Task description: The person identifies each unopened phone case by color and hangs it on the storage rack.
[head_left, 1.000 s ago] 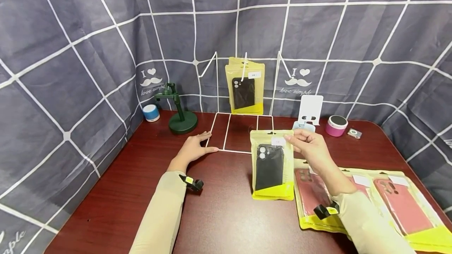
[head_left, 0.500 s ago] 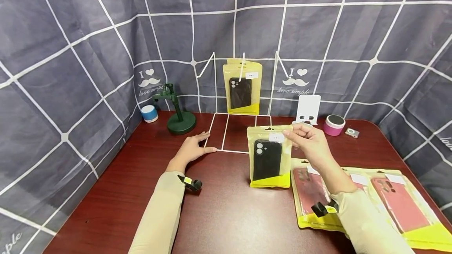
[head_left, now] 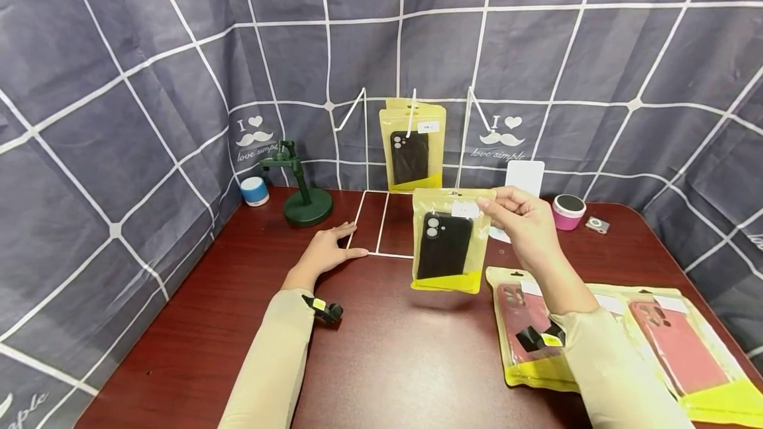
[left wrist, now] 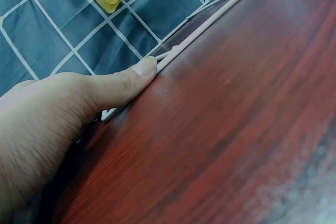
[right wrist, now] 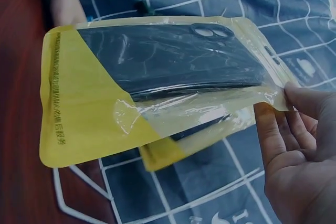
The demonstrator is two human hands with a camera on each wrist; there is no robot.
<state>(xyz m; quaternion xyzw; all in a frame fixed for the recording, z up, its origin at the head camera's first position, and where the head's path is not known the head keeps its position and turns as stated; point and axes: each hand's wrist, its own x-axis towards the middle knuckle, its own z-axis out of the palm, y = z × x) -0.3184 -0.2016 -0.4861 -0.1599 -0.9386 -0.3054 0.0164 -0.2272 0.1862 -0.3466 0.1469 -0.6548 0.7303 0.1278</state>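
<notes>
My right hand [head_left: 517,217] pinches the top right corner of a yellow bag with a black phone case [head_left: 444,247] and holds it in the air above the table, in front of a white wire rack [head_left: 381,227]. The right wrist view shows that bag [right wrist: 157,82] close up, with my fingers [right wrist: 278,124] on its top edge. Another black case bag [head_left: 412,151] hangs on the rack's middle hook. My left hand [head_left: 326,250] lies flat on the table, its thumb [left wrist: 134,77] pressing the front left corner of the rack base [left wrist: 210,24].
Several bags with red phone cases [head_left: 667,343] lie on the dark red table [head_left: 381,363] at the right. A green stand [head_left: 304,197] and a blue speaker [head_left: 254,189] sit at the back left. A white phone holder [head_left: 524,181], a pink speaker [head_left: 568,210] and a small player [head_left: 598,224] sit at the back right.
My right hand has lifted the black case bag up and away from me, towards the rack. My left hand has stayed on the rack base.
</notes>
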